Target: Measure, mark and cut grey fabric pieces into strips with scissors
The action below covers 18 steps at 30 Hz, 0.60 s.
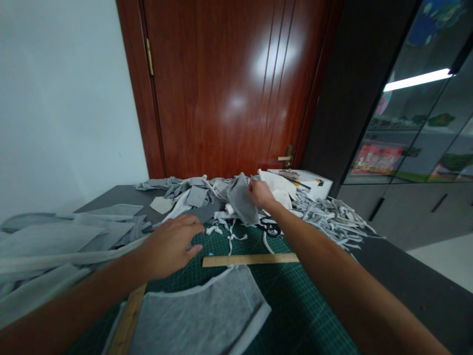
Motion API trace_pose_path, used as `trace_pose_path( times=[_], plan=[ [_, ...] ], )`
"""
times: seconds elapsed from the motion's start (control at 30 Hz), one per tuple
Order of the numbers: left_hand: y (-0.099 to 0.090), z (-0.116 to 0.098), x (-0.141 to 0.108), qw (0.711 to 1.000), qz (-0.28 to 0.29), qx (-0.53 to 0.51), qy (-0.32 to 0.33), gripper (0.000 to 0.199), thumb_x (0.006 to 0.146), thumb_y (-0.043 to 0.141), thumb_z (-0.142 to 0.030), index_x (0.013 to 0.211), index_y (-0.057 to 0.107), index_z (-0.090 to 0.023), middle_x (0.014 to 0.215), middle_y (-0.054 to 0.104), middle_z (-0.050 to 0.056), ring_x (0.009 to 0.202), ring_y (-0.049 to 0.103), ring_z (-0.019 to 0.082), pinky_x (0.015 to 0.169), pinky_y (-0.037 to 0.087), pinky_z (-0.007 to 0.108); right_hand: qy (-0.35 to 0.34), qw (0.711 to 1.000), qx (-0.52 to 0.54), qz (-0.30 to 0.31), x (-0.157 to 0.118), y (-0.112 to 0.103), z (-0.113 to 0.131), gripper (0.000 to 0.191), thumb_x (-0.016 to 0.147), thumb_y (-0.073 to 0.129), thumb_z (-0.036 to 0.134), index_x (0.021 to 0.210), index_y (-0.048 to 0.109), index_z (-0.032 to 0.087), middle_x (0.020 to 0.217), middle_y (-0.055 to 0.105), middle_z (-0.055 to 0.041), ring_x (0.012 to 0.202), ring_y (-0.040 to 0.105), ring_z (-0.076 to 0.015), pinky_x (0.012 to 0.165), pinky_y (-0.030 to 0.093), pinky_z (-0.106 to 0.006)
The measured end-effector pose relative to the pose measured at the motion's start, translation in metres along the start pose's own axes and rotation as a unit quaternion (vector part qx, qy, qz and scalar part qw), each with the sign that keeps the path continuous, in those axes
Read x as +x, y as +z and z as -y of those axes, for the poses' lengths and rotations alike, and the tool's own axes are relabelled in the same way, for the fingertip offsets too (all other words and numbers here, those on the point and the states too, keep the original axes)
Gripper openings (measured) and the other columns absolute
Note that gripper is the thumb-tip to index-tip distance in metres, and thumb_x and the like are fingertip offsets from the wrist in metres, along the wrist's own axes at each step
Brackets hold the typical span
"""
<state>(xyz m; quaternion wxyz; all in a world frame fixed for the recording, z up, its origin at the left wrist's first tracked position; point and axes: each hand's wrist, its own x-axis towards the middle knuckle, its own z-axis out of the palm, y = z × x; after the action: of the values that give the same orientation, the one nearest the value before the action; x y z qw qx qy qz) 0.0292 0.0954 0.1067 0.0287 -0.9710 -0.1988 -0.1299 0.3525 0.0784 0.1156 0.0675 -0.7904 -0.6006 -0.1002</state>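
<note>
My right hand (260, 194) reaches to the far side of the table, its fingers closed on the edge of a grey fabric piece (242, 201) held upright over a heap of scraps. Thumb and fingers apart, my left hand (173, 244) hovers over the left part of the green cutting mat (314, 305) and holds nothing. Below it, a larger grey fabric piece (195, 315) with pale edges lies flat. One wooden ruler (251, 260) lies crosswise beyond this piece. Another wooden ruler (127, 320) rests along its left side.
Layered grey fabric (74, 234) covers the table's left side. Thin cut strips (328, 217) pile up at the right, near a white box (320, 183). Black-handled scissors (271, 228) lie partly behind my right forearm. A wooden door (221, 88) stands behind the table.
</note>
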Motion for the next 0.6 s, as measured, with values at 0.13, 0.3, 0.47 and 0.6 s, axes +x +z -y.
trace_pose_path(
  times=[0.13,0.3,0.47,0.6],
  plan=[
    [0.036,0.007,0.034,0.998,0.046,0.04,0.002,0.064,0.09,0.066,-0.015,0.152,0.061,-0.029,0.168,0.044,0.017,0.154,0.043,0.04,0.119,0.043,0.06,-0.048,0.997,0.004,0.065,0.001,-0.012,-0.016,0.036,0.105,0.071,0.036,0.137,0.066,0.018,0.137,0.068,-0.0112,0.113,0.071,-0.029,0.094,0.063,-0.049],
    [0.058,-0.011,0.086,0.984,0.097,0.086,0.125,0.077,0.094,0.064,-0.016,0.164,0.043,-0.04,0.183,0.011,0.006,0.167,0.014,0.038,0.122,0.034,0.071,-0.133,0.975,-0.03,0.173,-0.032,0.007,-0.039,0.034,0.105,0.072,0.035,0.134,0.067,0.018,0.135,0.069,-0.0108,0.112,0.072,-0.0281,0.094,0.063,-0.048],
    [0.055,-0.012,0.139,0.986,0.114,0.118,0.031,0.067,0.089,0.073,-0.021,0.154,0.056,-0.027,0.183,0.004,0.007,0.168,0.002,0.041,0.122,0.028,0.078,-0.138,0.979,-0.081,0.123,-0.061,0.032,-0.054,0.039,0.104,0.072,0.036,0.139,0.065,0.019,0.143,0.065,-0.0125,0.123,0.067,-0.032,0.103,0.059,-0.055],
    [0.053,0.004,0.148,0.987,0.115,0.108,-0.032,0.074,0.084,0.077,-0.02,0.155,0.056,-0.025,0.183,-0.006,0.009,0.167,0.0,0.048,0.118,0.034,0.08,-0.124,0.984,-0.097,0.083,-0.069,0.044,-0.058,0.038,0.105,0.072,0.037,0.137,0.066,0.019,0.139,0.067,-0.012,0.119,0.07,-0.0303,0.1,0.06,-0.053]
  ],
)
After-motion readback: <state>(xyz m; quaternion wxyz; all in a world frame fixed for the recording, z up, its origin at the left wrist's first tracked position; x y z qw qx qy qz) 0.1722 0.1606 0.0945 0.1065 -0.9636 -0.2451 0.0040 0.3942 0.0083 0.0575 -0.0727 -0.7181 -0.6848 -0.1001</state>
